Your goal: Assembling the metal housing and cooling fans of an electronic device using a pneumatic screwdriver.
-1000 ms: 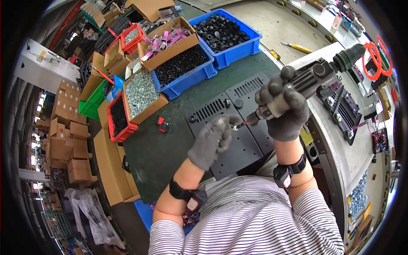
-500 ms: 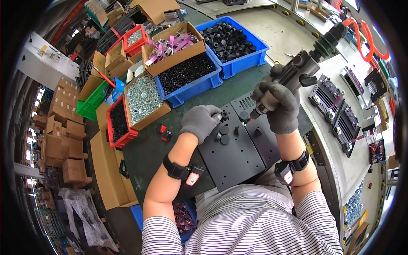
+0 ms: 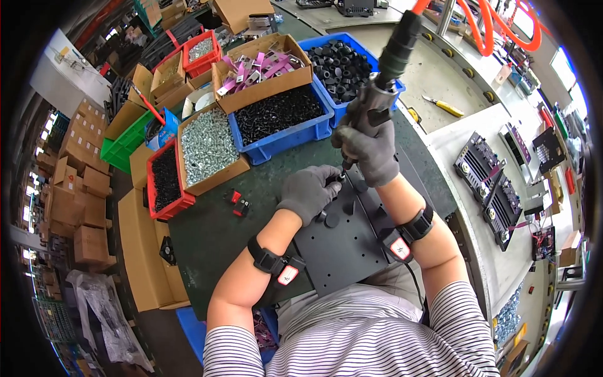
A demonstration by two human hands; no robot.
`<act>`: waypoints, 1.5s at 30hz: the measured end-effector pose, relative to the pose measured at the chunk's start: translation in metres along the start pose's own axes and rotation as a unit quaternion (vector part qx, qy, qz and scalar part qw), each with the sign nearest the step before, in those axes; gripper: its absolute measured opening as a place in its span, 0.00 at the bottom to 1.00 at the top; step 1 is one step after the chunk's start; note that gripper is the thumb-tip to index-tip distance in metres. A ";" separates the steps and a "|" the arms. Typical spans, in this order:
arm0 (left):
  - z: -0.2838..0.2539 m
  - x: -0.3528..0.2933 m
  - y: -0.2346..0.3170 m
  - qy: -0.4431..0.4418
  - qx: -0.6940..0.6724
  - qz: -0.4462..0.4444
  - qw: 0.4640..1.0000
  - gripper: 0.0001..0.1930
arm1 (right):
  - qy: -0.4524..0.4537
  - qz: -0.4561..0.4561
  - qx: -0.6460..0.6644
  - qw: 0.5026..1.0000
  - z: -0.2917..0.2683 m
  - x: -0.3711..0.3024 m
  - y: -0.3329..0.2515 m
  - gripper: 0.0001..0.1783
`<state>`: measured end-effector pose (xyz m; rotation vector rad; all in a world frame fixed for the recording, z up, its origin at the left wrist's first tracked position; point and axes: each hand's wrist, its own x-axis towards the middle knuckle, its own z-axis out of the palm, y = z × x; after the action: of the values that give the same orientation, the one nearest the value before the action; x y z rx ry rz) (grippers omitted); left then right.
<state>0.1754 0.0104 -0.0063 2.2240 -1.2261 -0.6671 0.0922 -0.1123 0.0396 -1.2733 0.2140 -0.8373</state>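
Gripping hand: the grey-gloved right hand had its fingers curled closed around the lower body of a grey-and-black, long-bodied power driver.
Driver: it leaned over the work, its narrow tip pointing down beside the left fingertips, its upper end meeting an orange hose.
Pinching hand: the grey-gloved left hand had its thumb and forefinger drawn nearly together on a small dark round piece; its other fingers were bent, and how tightly they curled could not be told.
Panel: a flat black sheet with small round holes lay on the dark green tabletop, beneath the pinched piece and close to the person's body.
Caps: black round caps rested on the panel, just beside the left hand.
Bins: beyond the left hand stood a blue plastic bin of small black parts and a brown cardboard box of silvery screws.
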 end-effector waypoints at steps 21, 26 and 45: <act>-0.013 0.005 0.006 -0.044 0.053 0.023 0.997 0.15 | -0.118 0.018 -0.037 0.992 0.006 0.009 0.020 0.28; -0.019 0.018 -0.023 -0.074 -0.372 -0.084 0.922 0.15 | -0.055 -0.035 0.018 0.998 0.007 -0.014 -0.013 0.26; 0.013 -0.082 0.019 -0.133 -0.710 -0.116 0.681 0.15 | -0.007 -0.087 0.198 0.976 -0.018 -0.101 -0.071 0.30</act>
<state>0.1173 0.0700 0.0104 0.8942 -0.1632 -1.4142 -0.0191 -0.0634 0.0682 -0.9312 -0.0774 -0.9655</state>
